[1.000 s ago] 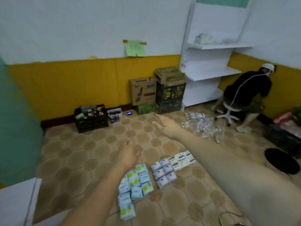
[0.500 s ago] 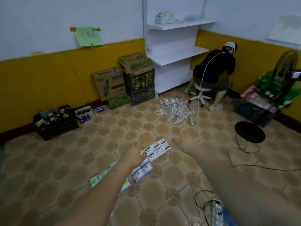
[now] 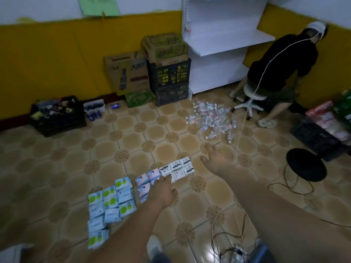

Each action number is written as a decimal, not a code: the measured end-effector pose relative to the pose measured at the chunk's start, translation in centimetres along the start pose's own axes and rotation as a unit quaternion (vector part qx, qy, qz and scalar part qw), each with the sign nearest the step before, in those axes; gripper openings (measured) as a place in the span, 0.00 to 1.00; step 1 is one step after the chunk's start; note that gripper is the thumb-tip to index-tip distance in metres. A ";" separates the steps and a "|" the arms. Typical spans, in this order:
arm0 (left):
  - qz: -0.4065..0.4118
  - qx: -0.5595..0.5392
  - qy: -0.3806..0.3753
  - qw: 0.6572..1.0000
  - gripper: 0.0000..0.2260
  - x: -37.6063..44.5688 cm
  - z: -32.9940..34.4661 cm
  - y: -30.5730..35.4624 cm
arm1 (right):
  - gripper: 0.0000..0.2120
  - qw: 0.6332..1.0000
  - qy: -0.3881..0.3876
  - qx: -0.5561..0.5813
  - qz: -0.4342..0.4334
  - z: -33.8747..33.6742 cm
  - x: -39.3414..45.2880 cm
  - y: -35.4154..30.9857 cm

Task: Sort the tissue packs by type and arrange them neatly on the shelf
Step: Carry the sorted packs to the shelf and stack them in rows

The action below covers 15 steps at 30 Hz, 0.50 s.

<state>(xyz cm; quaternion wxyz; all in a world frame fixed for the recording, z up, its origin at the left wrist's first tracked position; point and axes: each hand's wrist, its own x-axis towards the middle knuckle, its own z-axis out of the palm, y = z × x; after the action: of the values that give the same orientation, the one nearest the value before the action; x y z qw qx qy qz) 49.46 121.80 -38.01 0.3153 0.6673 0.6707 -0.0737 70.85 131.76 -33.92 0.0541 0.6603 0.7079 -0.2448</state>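
We're hovering our left hand point(image 3: 161, 192) right over the pink-and-white tissue packs point(image 3: 145, 184) on the tiled floor point(image 3: 133, 133) — fingers loose, gripping nothing; our right hand point(image 3: 218, 161), spread, is hanging just beside the row's far end.

The tissue packs point(image 3: 140, 194) lie in rows on the floor point(image 3: 133, 141). Behind them, by the wall, boxes point(image 3: 144, 73) sit left of the shelf point(image 3: 224, 44). A pile of what may be small bottles point(image 3: 212, 120) lies before the shelf. A person on a stool point(image 3: 250, 99) sits right of it.
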 end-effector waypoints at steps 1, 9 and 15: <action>0.000 -0.002 -0.012 1.000 0.26 1.9 0.4 -0.3 | 0.32 1.000 -0.002 -0.003 -0.006 0.2 1.8 -0.1; -0.039 -0.022 -0.069 0.997 0.28 17.5 3.1 -3.4 | 0.31 0.996 -0.053 -0.057 -0.034 2.1 16.5 -1.2; -0.118 -0.085 -0.091 0.985 0.25 27.6 7.4 -6.4 | 0.32 0.991 -0.090 -0.094 -0.039 7.5 27.6 0.5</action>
<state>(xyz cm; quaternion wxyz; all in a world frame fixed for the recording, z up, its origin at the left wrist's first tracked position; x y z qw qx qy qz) 48.28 140.70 -60.30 0.4197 0.5445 0.7173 -0.1134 66.06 153.66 -51.66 0.1696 0.5993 0.7453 -0.2378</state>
